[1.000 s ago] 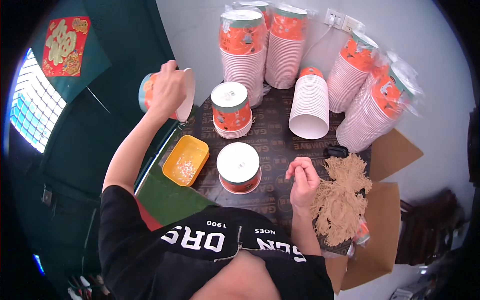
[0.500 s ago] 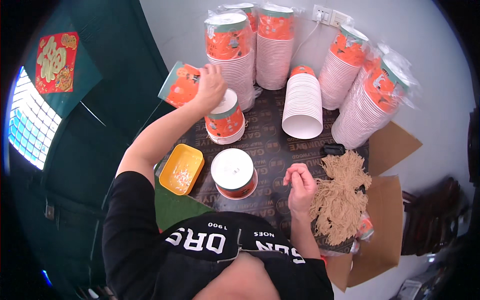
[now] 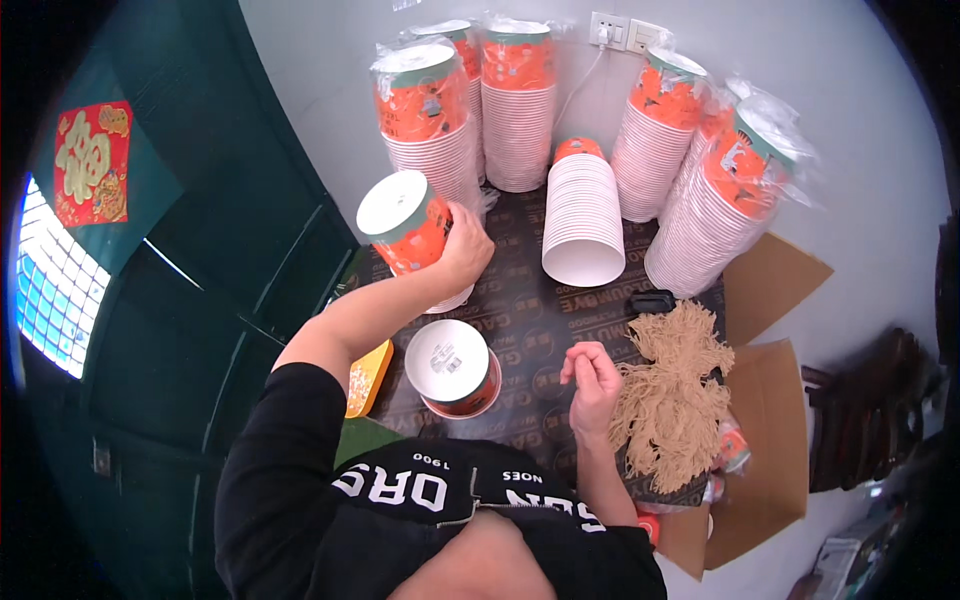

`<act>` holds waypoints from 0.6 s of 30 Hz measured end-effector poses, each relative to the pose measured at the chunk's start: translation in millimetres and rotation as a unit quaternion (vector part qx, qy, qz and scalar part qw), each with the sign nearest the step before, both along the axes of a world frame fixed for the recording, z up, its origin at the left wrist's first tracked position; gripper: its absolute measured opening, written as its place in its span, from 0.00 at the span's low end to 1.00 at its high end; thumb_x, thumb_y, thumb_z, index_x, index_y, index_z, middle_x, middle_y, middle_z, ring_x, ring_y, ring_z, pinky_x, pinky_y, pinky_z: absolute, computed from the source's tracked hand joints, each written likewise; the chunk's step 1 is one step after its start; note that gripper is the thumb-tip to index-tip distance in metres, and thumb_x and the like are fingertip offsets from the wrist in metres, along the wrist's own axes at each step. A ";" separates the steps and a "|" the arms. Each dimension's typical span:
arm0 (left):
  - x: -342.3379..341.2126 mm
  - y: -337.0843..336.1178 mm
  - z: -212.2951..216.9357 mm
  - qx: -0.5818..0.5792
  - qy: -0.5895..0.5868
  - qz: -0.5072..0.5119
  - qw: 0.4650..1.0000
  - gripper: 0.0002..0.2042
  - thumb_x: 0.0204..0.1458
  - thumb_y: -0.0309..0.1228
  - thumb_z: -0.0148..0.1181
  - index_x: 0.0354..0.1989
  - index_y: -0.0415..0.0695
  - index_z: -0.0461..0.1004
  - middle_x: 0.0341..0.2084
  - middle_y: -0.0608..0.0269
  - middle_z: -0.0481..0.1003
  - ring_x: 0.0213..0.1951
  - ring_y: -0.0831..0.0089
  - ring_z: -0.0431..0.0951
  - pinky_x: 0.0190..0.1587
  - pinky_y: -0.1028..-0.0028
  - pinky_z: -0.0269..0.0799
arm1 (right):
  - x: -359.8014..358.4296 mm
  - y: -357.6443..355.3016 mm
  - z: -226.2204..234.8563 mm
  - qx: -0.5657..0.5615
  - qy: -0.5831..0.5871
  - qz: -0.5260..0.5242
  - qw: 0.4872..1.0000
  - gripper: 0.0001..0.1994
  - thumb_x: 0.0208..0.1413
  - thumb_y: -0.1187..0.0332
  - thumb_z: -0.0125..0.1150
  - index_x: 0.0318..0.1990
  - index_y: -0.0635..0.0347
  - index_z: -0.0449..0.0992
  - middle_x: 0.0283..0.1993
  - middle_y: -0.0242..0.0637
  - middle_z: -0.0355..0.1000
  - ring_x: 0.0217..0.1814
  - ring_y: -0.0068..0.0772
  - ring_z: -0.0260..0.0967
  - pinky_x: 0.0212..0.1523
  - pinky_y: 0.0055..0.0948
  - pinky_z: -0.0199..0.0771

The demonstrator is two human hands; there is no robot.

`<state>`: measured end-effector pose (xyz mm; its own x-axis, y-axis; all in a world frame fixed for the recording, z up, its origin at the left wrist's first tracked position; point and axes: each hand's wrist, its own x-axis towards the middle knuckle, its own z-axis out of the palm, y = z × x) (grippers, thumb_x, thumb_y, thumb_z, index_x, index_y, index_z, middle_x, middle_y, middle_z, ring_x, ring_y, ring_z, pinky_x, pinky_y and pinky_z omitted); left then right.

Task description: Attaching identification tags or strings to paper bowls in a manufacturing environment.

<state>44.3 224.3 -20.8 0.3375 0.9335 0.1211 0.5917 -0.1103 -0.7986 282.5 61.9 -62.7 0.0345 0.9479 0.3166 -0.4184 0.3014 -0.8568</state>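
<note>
1 upturned orange tub (image 3: 403, 222) is in the left hand (image 3: 465, 245), white base up and leaning left, above the far-left part of the dark tabletop (image 3: 530, 340). The step in hand looks like setting it over the short stack (image 3: 450, 301) whose pale rims show beneath; whether it is seated is hidden. The next move would seem to call for straightening it, pressing evenly and letting go. The left arm reaches forward, elbow bent, partly covering the yellow tray (image 3: 368, 375), fingers wrapped round the tub's right side. The right hand (image 3: 592, 378) hangs near the beige shreds (image 3: 675, 390), fingers curled closed; I cannot tell whether they hold anything.
</note>
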 end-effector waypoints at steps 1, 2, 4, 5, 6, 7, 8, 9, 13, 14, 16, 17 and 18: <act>-3.3 -0.4 -6.4 -0.028 -0.005 -0.012 1.000 0.18 0.56 0.35 0.49 0.42 0.37 0.83 0.44 0.38 0.77 0.52 0.37 0.72 0.57 0.33 0.56 | -1.0 0.1 0.5 -0.007 0.000 0.000 1.000 0.06 0.64 0.77 0.50 0.37 0.69 0.74 0.37 0.33 0.67 0.28 0.18 0.63 0.30 0.19 0.64; -6.9 0.4 -12.7 -0.056 -0.011 -0.024 0.998 0.18 0.56 0.35 0.49 0.43 0.37 0.82 0.45 0.38 0.77 0.52 0.38 0.72 0.57 0.32 0.56 | -2.1 0.3 0.8 -0.014 0.001 -0.001 1.000 0.06 0.64 0.77 0.50 0.37 0.69 0.74 0.37 0.33 0.67 0.28 0.18 0.63 0.30 0.19 0.64; -13.3 4.3 -29.1 -0.116 -0.052 -0.033 0.991 0.17 0.56 0.35 0.49 0.42 0.37 0.82 0.43 0.42 0.78 0.52 0.44 0.73 0.59 0.33 0.55 | -4.3 1.8 0.2 -0.018 0.001 0.004 1.000 0.06 0.64 0.77 0.51 0.37 0.69 0.74 0.37 0.32 0.67 0.28 0.18 0.63 0.30 0.19 0.64; -15.5 4.6 -41.6 -0.112 -0.100 -0.052 0.987 0.16 0.57 0.34 0.49 0.42 0.37 0.81 0.42 0.43 0.78 0.51 0.46 0.74 0.59 0.33 0.54 | -4.9 2.0 -0.3 -0.023 0.002 0.009 1.000 0.06 0.64 0.76 0.51 0.37 0.69 0.74 0.36 0.32 0.67 0.28 0.17 0.62 0.29 0.19 0.64; -17.6 4.0 -54.4 -0.108 -0.149 -0.071 0.980 0.16 0.57 0.34 0.49 0.43 0.37 0.80 0.40 0.45 0.78 0.50 0.48 0.75 0.59 0.32 0.54 | -5.1 2.3 -0.3 -0.024 0.000 0.008 1.000 0.06 0.64 0.76 0.51 0.37 0.69 0.74 0.36 0.32 0.67 0.28 0.17 0.62 0.29 0.19 0.64; -19.6 3.5 -68.4 -0.076 -0.154 -0.093 0.981 0.15 0.55 0.34 0.51 0.42 0.36 0.77 0.38 0.46 0.77 0.48 0.48 0.76 0.59 0.30 0.52 | -5.2 3.2 -0.5 -0.024 -0.003 0.004 1.000 0.06 0.64 0.77 0.51 0.38 0.69 0.74 0.36 0.32 0.66 0.28 0.17 0.62 0.29 0.18 0.63; -22.3 5.4 -75.3 -0.077 -0.154 -0.093 0.981 0.15 0.55 0.34 0.51 0.42 0.36 0.77 0.38 0.46 0.77 0.48 0.48 0.76 0.59 0.30 0.52 | -5.7 4.6 -0.9 -0.024 -0.007 0.003 1.000 0.06 0.64 0.77 0.50 0.38 0.69 0.74 0.35 0.32 0.66 0.28 0.17 0.62 0.29 0.18 0.63; -25.4 7.3 -82.1 -0.119 -0.236 -0.072 0.962 0.14 0.53 0.32 0.53 0.42 0.35 0.76 0.38 0.44 0.76 0.47 0.49 0.76 0.58 0.35 0.57 | -6.0 6.6 -1.3 -0.024 -0.008 0.003 1.000 0.06 0.64 0.77 0.50 0.38 0.69 0.74 0.35 0.32 0.66 0.28 0.17 0.62 0.29 0.18 0.63; -47.0 12.1 -76.3 -0.317 -0.455 -0.001 0.832 0.10 0.53 0.24 0.51 0.40 0.32 0.72 0.41 0.40 0.72 0.45 0.45 0.76 0.48 0.62 0.75 | 0.3 22.7 1.5 -0.085 -0.108 0.000 0.991 0.06 0.64 0.75 0.52 0.38 0.66 0.75 0.31 0.29 0.67 0.28 0.17 0.62 0.29 0.19 0.64; -46.7 9.9 -68.9 -0.320 -0.455 -0.006 0.831 0.10 0.53 0.24 0.51 0.40 0.32 0.72 0.41 0.40 0.72 0.45 0.45 0.76 0.48 0.62 0.75 | 4.4 33.5 -7.0 -0.079 -0.157 -0.050 0.983 0.05 0.63 0.75 0.53 0.39 0.64 0.75 0.30 0.27 0.67 0.28 0.15 0.62 0.30 0.18 0.64; -46.8 -0.2 -48.3 -0.308 -0.568 -0.074 0.760 0.07 0.50 0.25 0.52 0.32 0.36 0.75 0.37 0.44 0.76 0.42 0.48 0.77 0.45 0.58 0.75 | 13.9 61.3 -22.4 -0.027 -0.274 -0.175 0.945 0.04 0.58 0.78 0.56 0.39 0.65 0.75 0.34 0.35 0.69 0.32 0.24 0.67 0.34 0.23 0.68; -39.8 -11.6 -27.6 -0.288 -0.609 -0.086 0.734 0.07 0.52 0.24 0.51 0.32 0.35 0.75 0.37 0.46 0.76 0.41 0.52 0.78 0.45 0.60 0.75 | 20.1 73.1 -23.9 -0.007 -0.320 -0.219 0.922 0.05 0.55 0.79 0.57 0.39 0.67 0.74 0.37 0.40 0.69 0.33 0.30 0.68 0.36 0.28 0.71; -38.9 -20.3 -14.0 -0.287 -0.611 -0.086 0.733 0.07 0.52 0.24 0.51 0.32 0.35 0.75 0.37 0.46 0.76 0.41 0.52 0.78 0.45 0.60 0.75 | 22.5 85.5 -23.8 0.017 -0.341 -0.247 0.907 0.06 0.55 0.79 0.58 0.40 0.66 0.73 0.39 0.41 0.69 0.33 0.32 0.68 0.37 0.29 0.71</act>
